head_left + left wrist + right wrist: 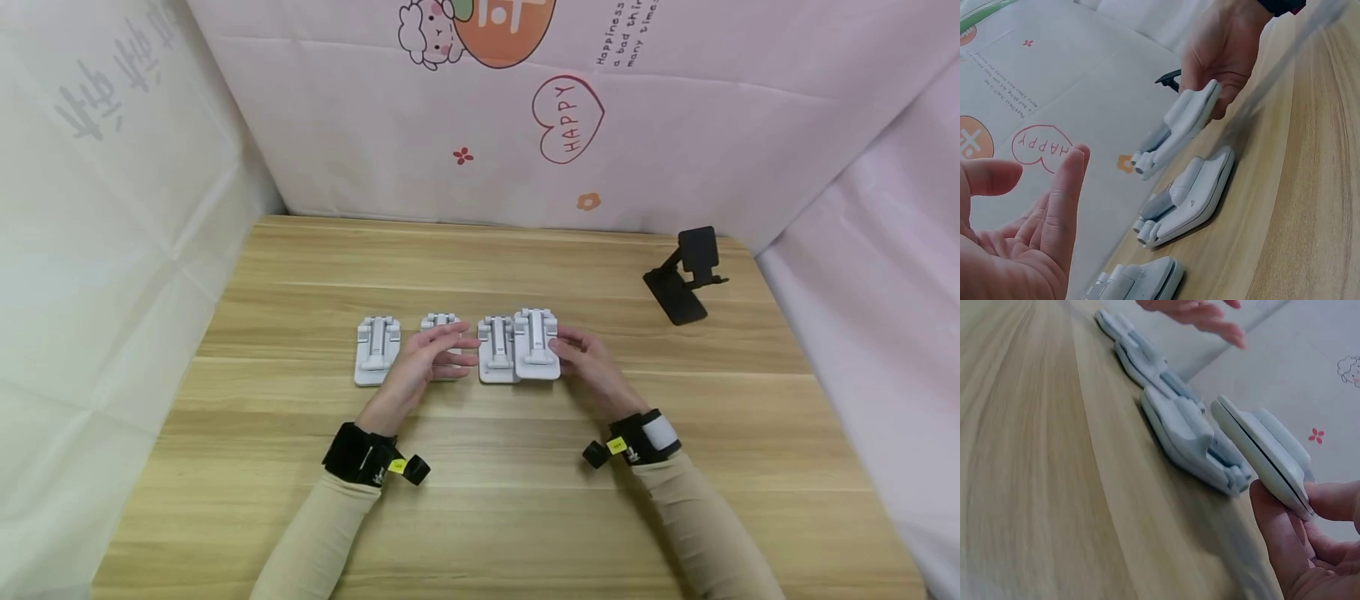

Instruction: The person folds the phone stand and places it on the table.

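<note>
Between thumb and fingers, my right hand point(597, 372) pinches a white folded phone stand point(537, 354) by its right edge. In the right wrist view this held phone stand point(1260, 450) is raised off the table and tilted. Just left of it lies another white folded phone stand point(496, 354), flat on the wood. My left hand point(417, 362) hovers over a further folded stand point(440, 319) and hides most of it; its fingers are extended and hold nothing. A white folded stand point(377, 354) lies at the left end of the row.
At the back right of the wooden table point(495, 517) stands a black unfolded phone stand point(677, 296). A printed cloth point(360, 133) hangs along the far table edge, with pale cloth on both sides.
</note>
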A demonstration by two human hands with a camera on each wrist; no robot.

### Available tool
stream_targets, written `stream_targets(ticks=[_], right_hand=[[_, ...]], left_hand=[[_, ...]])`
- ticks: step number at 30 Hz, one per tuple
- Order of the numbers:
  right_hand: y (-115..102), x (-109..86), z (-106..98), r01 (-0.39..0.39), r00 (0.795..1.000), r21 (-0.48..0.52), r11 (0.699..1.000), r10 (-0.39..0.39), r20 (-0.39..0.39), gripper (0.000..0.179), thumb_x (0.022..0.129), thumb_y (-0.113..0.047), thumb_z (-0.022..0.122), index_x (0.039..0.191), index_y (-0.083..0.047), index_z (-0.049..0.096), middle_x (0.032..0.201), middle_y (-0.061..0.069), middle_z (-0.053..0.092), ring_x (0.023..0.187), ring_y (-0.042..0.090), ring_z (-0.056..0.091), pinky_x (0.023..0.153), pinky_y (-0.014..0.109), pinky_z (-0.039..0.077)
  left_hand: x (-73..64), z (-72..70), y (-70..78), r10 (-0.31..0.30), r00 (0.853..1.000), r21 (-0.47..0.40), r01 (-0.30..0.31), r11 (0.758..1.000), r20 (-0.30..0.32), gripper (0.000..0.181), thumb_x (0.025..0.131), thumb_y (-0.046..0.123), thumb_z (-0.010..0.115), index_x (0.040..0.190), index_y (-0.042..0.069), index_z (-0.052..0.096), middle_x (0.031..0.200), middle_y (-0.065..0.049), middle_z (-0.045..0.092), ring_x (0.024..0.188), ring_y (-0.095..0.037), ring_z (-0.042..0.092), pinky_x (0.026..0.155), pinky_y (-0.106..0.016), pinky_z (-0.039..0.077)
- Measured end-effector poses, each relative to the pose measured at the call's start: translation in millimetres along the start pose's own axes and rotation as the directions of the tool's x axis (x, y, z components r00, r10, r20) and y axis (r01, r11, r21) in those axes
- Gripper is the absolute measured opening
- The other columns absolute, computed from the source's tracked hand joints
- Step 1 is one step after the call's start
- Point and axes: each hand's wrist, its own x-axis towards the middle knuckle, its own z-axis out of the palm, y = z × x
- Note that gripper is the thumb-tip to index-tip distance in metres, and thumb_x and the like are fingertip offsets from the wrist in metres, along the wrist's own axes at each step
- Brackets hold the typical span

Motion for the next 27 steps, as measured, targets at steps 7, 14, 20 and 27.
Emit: stream_targets(ticks=[7, 14, 20, 27], right_hand=[[6, 4.6, -11, -0.062, 0.997, -0.087, 0.994, 0.057, -0.06, 0.057, 0.091, -0.027, 0.06, 0.138, 0.001, 0.042, 0.116, 0.008, 0.056, 0.091, 0.013, 0.061, 0.076, 0.023, 0.055], [8, 10.4, -18, -0.07, 0.994, -0.119, 0.99, 0.06, -0.086, 0.059, 0.089, -0.029, 0.062, 0.138, -0.001, 0.044, 0.112, 0.006, 0.056, 0.088, 0.011, 0.061, 0.074, 0.022, 0.056], [9, 12.3, -18, -0.052, 0.994, -0.178, 0.983, 0.034, -0.103, 0.055, 0.09, -0.026, 0.062, 0.136, 0.0, 0.047, 0.11, 0.008, 0.057, 0.084, 0.011, 0.061, 0.07, 0.022, 0.056], [6, 10.1, -13, -0.021, 0.986, -0.344, 0.939, -0.036, -0.16, 0.046, 0.091, -0.026, 0.061, 0.129, -0.002, 0.054, 0.099, 0.013, 0.06, 0.075, 0.014, 0.057, 0.058, 0.02, 0.051]], left_hand=[[-0.4, 0.1, -0.6, 0.007, 1.0, -0.001, -0.007, 1.0, -0.001, 0.046, 0.093, 0.022, 0.056, 0.132, -0.001, 0.051, 0.112, -0.018, 0.067, 0.105, -0.047, 0.054, 0.077, -0.039, 0.057], [-0.5, -0.6, -0.2, -0.003, 1.0, 0.004, 0.003, 1.0, -0.006, 0.042, 0.094, 0.02, 0.054, 0.131, 0.001, 0.052, 0.122, -0.028, 0.059, 0.101, -0.042, 0.059, 0.079, -0.04, 0.056], [-0.1, -0.5, 0.1, -0.005, 1.0, 0.013, 0.005, 1.0, -0.017, 0.042, 0.093, 0.021, 0.055, 0.13, 0.002, 0.053, 0.121, -0.027, 0.06, 0.099, -0.039, 0.061, 0.08, -0.039, 0.056], [0.4, 0.3, -3.6, -0.013, 0.999, 0.011, 0.013, 1.0, -0.031, 0.039, 0.093, 0.017, 0.055, 0.129, 0.002, 0.055, 0.112, -0.017, 0.067, 0.095, -0.033, 0.064, 0.08, -0.039, 0.056]])
